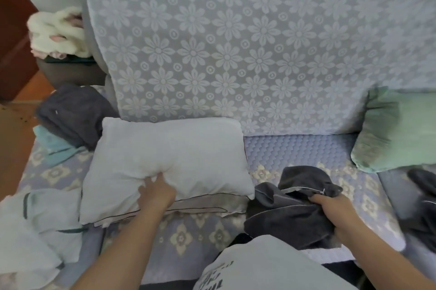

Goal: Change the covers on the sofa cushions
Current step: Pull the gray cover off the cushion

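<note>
Cushion [165, 159] bare, white, centre frame on sofa seat [295, 150]; left hand [157, 191] pinches its near edge. Right hand [330, 209] clutches dark grey cover [290, 209], not yet fitted. Green cushion [396, 131] at right appears still uncovered.

white cushion [165, 162], dark grey cover [290, 214], mint cushion [398, 133], floral lavender sofa [236, 53]

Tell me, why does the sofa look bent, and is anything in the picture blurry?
Head view: the wide-angle lens bows the sofa back and stretches the edges; light is soft and even, with no glare and only faint shadows; the white pillow in the left hand is fairly sharp, while the dark cover in the right hand and the corners look smeared.
</note>
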A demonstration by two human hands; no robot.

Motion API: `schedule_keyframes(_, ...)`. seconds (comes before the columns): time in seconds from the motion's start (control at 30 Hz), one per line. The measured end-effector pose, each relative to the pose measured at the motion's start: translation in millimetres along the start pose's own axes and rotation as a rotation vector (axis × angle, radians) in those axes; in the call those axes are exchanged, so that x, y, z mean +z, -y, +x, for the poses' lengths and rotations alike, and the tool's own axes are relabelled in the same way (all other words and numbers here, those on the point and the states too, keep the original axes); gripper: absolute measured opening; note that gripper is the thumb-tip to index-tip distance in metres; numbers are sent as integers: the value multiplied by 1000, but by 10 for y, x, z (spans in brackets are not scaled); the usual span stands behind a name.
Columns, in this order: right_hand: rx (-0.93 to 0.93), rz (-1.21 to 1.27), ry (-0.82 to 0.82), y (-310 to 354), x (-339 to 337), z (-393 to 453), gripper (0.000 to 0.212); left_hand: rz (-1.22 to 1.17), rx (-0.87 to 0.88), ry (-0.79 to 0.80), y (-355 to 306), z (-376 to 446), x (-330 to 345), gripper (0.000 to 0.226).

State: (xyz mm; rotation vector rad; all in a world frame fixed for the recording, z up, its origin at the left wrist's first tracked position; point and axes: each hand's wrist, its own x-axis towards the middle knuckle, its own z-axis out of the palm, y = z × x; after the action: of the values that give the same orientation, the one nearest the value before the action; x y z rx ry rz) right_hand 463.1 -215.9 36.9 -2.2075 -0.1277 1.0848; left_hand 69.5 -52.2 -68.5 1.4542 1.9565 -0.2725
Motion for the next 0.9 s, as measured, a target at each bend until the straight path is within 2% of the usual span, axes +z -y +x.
schedule_keyframes(0.07, 35, 24, 2, -18, -73, 3, 23, -30, 30, -187, -235, -191, -19, 56)
schedule_keyframes(0.13, 42, 16, -13, -23, -218, 40, 24, -64, 161, -223, -554, -371, 43, 54)
schedule_keyframes(0.23, -124, -175, -186, 7, -596, 63, 26, -105, 334, -56, -1128, -611, 310, 48)
schedule_keyframes(0.33, -474, -774, -479, 6, -1164, 173, 27, -39, 491, 118, -1682, -924, 614, 40)
schedule_keyframes(0.4, -516, -907, -575, -4, -1675, 356, 29, 15, 579, 185, -2104, -1171, 826, 38)
schedule_keyframes(0.5, -444, -870, -636, -39, -2466, 727, 25, 60, 641, 247, -2715, -1499, 1117, 37)
schedule_keyframes(0.6, -460, -777, -720, -111, -3419, 1174, 27, 91, 680, 284, -3469, -1819, 1588, 36)
schedule_keyframes(0.7, -555, -668, -882, -18, -4310, 1451, 30, 98, 667, 284, -4155, -2162, 2043, 31)
schedule_keyframes(0.8, -615, -518, -1057, 19, -5215, 1668, 40, 159, 636, 355, -4747, -2568, 2534, 31)
schedule_keyframes(0.9, -653, -424, -1097, -71, -5585, 2100, 39, 202, 635, 427, -5026, -2802, 2731, 34)
